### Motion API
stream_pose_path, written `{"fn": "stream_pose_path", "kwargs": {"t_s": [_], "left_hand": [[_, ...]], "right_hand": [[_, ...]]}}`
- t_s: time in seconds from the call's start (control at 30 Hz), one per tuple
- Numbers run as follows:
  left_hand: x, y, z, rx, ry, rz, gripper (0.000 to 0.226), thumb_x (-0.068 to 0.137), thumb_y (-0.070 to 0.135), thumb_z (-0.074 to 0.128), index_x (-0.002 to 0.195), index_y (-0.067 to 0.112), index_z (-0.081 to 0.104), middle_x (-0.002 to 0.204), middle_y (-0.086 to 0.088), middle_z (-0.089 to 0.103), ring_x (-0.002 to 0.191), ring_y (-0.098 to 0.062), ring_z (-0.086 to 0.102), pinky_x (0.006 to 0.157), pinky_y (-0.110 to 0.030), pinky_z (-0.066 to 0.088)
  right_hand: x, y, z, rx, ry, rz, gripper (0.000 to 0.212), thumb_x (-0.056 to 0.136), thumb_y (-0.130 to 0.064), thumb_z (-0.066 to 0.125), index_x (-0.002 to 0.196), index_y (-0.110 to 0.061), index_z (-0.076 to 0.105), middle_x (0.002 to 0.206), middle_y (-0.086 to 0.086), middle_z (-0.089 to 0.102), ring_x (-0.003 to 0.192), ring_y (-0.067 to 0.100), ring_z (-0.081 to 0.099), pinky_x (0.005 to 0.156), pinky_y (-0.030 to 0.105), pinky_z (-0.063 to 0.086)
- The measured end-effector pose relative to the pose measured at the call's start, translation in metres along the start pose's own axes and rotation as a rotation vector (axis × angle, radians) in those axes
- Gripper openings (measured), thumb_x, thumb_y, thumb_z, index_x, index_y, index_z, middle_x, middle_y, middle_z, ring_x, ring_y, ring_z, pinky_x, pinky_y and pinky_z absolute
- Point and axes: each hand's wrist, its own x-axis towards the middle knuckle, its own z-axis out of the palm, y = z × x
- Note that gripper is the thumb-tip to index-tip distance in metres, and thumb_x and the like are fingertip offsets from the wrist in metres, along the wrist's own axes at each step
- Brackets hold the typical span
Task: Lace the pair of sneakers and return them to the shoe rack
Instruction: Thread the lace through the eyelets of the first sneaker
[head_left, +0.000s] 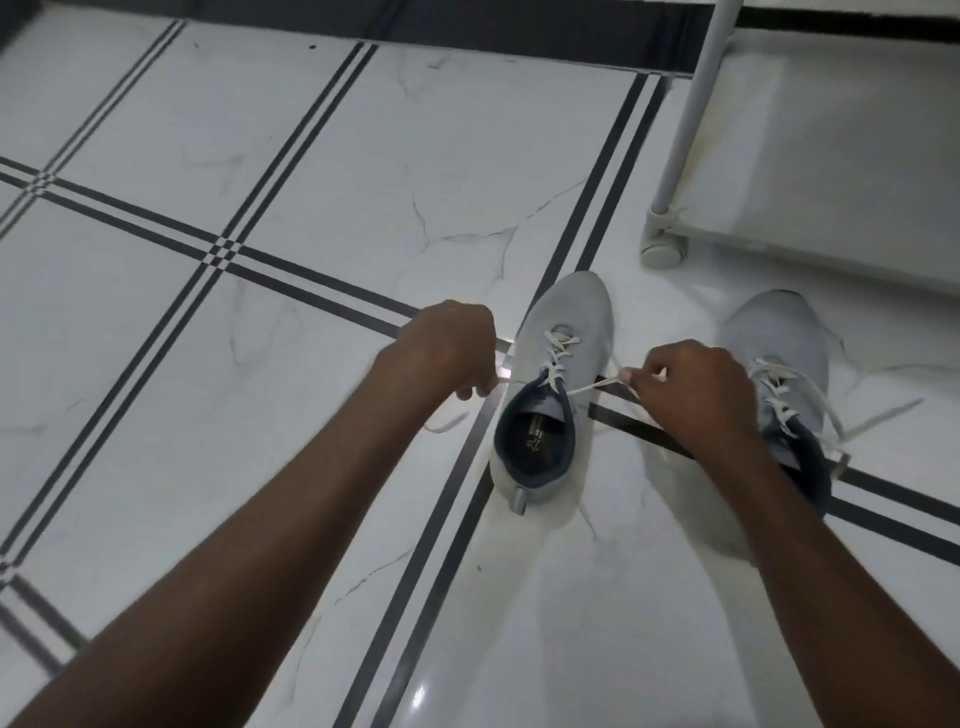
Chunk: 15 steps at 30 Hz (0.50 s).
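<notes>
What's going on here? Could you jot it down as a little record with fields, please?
activity: a person is lacing a grey sneaker on a tiled floor
left hand: pinches one end of the white lace, pulled out to the left
right hand: pinches the other end, pulled out to the right
sneaker being laced: upright, toe pointing away
second sneaker: beside it on the right, laces threaded but loose
shoe rack: white frame at upper right, no shoes visible on it
</notes>
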Motion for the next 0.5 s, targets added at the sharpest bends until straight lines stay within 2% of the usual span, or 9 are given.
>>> {"fn": "stream_pose_path", "kwargs": {"t_s": [0.07,0.13,0.2,0.27,0.33,0.43,0.5], "left_hand": [[0.001,-0.008,-0.005,-0.039,0.059,-0.016,0.006,0.082,0.018,0.074,0.086,0.016,0.078,0.068,0.002,0.075,0.077,-0.013,0.074,0.076,-0.03,0.057],[0.001,-0.016,0.0,-0.045,0.064,-0.015,0.011,0.082,0.019,0.074,0.091,0.014,0.077,0.075,0.0,0.077,0.077,-0.016,0.075,0.079,-0.032,0.059],[0.003,-0.021,0.02,-0.091,0.048,0.063,0.024,0.084,0.024,0.072,0.105,0.013,0.075,0.094,-0.004,0.077,0.092,-0.021,0.073,0.08,-0.031,0.055],[0.004,-0.021,0.044,-0.317,0.068,0.158,0.029,0.085,0.026,0.074,0.111,0.015,0.075,0.106,-0.004,0.076,0.098,-0.018,0.071,0.087,-0.031,0.054],[0.004,-0.021,0.062,-0.534,0.17,0.181,0.022,0.083,0.025,0.077,0.103,0.016,0.078,0.097,-0.003,0.079,0.089,-0.015,0.073,0.088,-0.034,0.057],[0.007,-0.017,0.076,-0.627,0.281,0.174,0.012,0.079,0.022,0.08,0.089,0.016,0.08,0.084,-0.001,0.079,0.08,-0.014,0.073,0.08,-0.035,0.058],[0.007,-0.013,0.075,-0.603,0.325,0.183,0.006,0.079,0.02,0.08,0.084,0.016,0.08,0.08,0.002,0.078,0.075,-0.011,0.071,0.075,-0.031,0.057]], "right_hand": [[0.0,0.002,-0.008,-0.049,0.041,0.032,0.032,0.081,-0.049,0.068,0.074,-0.019,0.074,0.071,0.007,0.069,0.071,0.03,0.061,0.063,0.03,0.04],[-0.003,0.002,-0.01,-0.111,0.025,0.039,0.027,0.081,-0.046,0.069,0.08,-0.02,0.076,0.078,0.011,0.073,0.082,0.034,0.064,0.076,0.036,0.047],[-0.011,-0.004,-0.007,-0.108,0.007,-0.01,0.021,0.08,-0.038,0.073,0.088,-0.02,0.078,0.087,0.012,0.075,0.092,0.037,0.064,0.086,0.042,0.049],[-0.016,-0.013,0.004,0.017,0.004,-0.134,0.019,0.078,-0.027,0.075,0.093,-0.018,0.079,0.093,0.011,0.076,0.091,0.037,0.065,0.082,0.039,0.052],[-0.019,-0.021,0.02,0.091,-0.067,-0.225,0.017,0.08,-0.017,0.071,0.096,-0.02,0.078,0.094,0.008,0.077,0.087,0.033,0.067,0.075,0.031,0.051],[-0.019,-0.025,0.037,0.103,-0.048,-0.237,0.008,0.083,-0.018,0.068,0.083,-0.022,0.075,0.079,0.006,0.073,0.077,0.029,0.066,0.063,0.03,0.046],[-0.019,-0.024,0.039,0.123,-0.001,-0.237,0.008,0.083,-0.021,0.07,0.075,-0.021,0.073,0.07,0.005,0.07,0.067,0.026,0.062,0.058,0.029,0.041]]}}
